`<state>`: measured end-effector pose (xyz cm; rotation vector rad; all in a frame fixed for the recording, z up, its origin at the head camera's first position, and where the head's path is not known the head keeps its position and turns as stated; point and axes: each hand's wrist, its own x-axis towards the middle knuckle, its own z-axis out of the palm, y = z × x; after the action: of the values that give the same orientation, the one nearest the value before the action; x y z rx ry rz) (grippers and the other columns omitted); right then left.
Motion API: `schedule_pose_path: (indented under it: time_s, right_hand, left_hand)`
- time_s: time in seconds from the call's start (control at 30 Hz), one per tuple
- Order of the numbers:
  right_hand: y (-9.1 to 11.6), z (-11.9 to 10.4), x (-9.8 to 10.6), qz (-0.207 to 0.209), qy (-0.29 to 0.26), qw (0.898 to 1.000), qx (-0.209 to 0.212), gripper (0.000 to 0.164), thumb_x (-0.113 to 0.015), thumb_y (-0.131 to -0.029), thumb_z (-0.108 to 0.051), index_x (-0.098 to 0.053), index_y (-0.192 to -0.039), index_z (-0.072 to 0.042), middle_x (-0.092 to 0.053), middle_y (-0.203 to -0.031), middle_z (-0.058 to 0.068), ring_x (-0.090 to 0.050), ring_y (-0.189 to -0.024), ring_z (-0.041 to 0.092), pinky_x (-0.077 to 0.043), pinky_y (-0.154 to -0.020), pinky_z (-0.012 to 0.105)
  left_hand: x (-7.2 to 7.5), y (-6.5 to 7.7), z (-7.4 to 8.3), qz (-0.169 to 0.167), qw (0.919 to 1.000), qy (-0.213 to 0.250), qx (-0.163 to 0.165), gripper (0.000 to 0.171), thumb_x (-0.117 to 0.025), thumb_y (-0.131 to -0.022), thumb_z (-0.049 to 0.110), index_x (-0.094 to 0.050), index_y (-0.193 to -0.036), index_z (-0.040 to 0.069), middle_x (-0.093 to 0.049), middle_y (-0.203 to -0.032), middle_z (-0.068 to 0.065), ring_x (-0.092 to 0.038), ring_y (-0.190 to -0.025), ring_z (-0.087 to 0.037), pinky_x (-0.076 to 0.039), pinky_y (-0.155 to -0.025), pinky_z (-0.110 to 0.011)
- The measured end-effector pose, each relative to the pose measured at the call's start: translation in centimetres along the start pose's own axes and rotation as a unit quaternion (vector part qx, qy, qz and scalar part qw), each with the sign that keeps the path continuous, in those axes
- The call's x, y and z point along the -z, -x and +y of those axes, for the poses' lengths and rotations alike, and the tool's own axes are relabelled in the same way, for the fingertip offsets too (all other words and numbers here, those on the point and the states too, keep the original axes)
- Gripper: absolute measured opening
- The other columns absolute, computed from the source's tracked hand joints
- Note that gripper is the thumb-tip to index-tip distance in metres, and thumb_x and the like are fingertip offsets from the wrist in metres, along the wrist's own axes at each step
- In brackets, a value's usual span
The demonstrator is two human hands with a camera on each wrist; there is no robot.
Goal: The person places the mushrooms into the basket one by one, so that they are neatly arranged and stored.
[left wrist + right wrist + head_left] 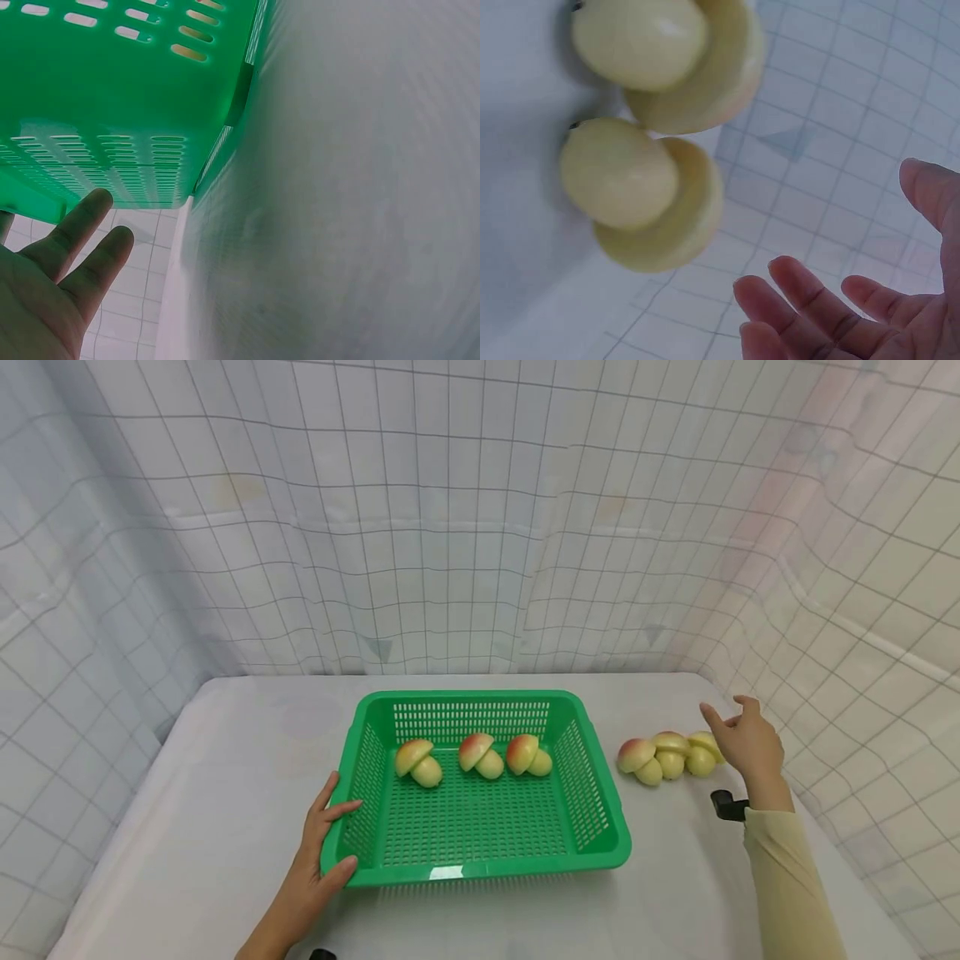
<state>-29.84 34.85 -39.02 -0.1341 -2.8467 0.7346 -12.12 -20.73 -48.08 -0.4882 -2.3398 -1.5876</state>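
The left hand (311, 847) rests at the near-left corner of the green, rectangular, perforated plastic basket (540, 864), its grip spread along the rim, apparently to steady it. Three glossy red-and-yellow-capped mushroom-shaped pieces (482, 757) lie spaced in a row inside. From where I stand, three similar pale-stemmed pieces (671, 755) lie close together on the white-covered tabletop (247, 793), right of the basket, presumably for easy reach. The right hand (753, 745) hovers beside their outer end, grip wide, holding nothing.
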Motion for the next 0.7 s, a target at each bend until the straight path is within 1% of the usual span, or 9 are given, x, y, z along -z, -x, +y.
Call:
schedule_pose_path:
  time_s: [0.13, 0.23, 0.37, 0.47, 0.53, 0.7]
  right_hand:
    - [0.4, 2.4, -0.9, -0.051, 0.034, 0.997, -0.055, 0.093, -0.034, -0.093, -0.062, -0.015, -0.141, 0.016, -0.052, -0.108, 0.042, -0.057, -0.079, 0.050, -0.042, -0.058, 0.048]
    - [0.6, 3.4, -1.4, -0.088, 0.050, 0.991, -0.093, 0.100, -0.033, -0.091, -0.066, -0.010, -0.140, 0.018, -0.045, -0.111, 0.048, -0.054, -0.083, 0.056, -0.041, -0.061, 0.051]
    - [0.7, 4.1, -2.0, -0.119, 0.050, 0.984, -0.119, 0.103, -0.032, -0.089, -0.069, -0.008, -0.140, 0.018, -0.042, -0.117, 0.048, -0.053, -0.086, 0.056, -0.040, -0.066, 0.053]
    - [0.6, 4.4, -2.2, -0.137, 0.043, 0.982, -0.124, 0.103, -0.032, -0.089, -0.070, -0.007, -0.141, 0.016, -0.040, -0.119, 0.048, -0.053, -0.087, 0.055, -0.039, -0.069, 0.054]
    - [0.5, 4.5, -2.4, -0.144, 0.039, 0.981, -0.121, 0.104, -0.032, -0.088, -0.071, -0.007, -0.142, 0.015, -0.039, -0.121, 0.048, -0.052, -0.092, 0.056, -0.038, -0.072, 0.055]
    - [0.3, 4.7, -2.7, -0.158, 0.022, 0.981, -0.106, 0.104, -0.037, -0.087, -0.071, -0.009, -0.144, 0.012, -0.031, -0.131, 0.045, -0.039, -0.109, 0.061, -0.034, -0.081, 0.062]
  left_hand:
    - [0.1, 0.0, 0.0, 0.000, 1.0000, 0.002, -0.002, 0.056, -0.051, -0.087, -0.001, -0.036, -0.141, 0.004, 0.004, -0.158, -0.002, 0.002, -0.142, -0.020, -0.018, -0.096, -0.014]
    - [0.0, 0.0, 0.1, 0.000, 1.0000, 0.003, -0.001, 0.056, -0.050, -0.087, -0.001, -0.036, -0.141, 0.004, 0.004, -0.158, -0.005, 0.002, -0.142, -0.020, -0.018, -0.095, -0.014]
    - [0.0, 0.1, 0.2, -0.001, 1.0000, 0.004, -0.001, 0.056, -0.050, -0.087, -0.001, -0.035, -0.141, 0.003, 0.004, -0.158, -0.006, 0.002, -0.142, -0.021, -0.018, -0.095, -0.014]
    - [0.0, 0.1, 0.1, -0.002, 1.0000, 0.005, 0.000, 0.055, -0.050, -0.088, -0.001, -0.035, -0.141, 0.003, 0.004, -0.158, -0.005, 0.002, -0.142, -0.021, -0.018, -0.095, -0.014]
    - [0.0, 0.2, 0.1, -0.003, 1.0000, 0.006, -0.001, 0.056, -0.050, -0.088, -0.001, -0.035, -0.141, 0.004, 0.004, -0.158, -0.005, 0.002, -0.142, -0.021, -0.018, -0.095, -0.014]
    - [-0.1, 0.2, 0.1, -0.003, 0.9999, 0.009, -0.005, 0.056, -0.050, -0.087, -0.002, -0.035, -0.141, 0.004, 0.004, -0.158, -0.003, 0.002, -0.142, -0.020, -0.019, -0.095, -0.014]
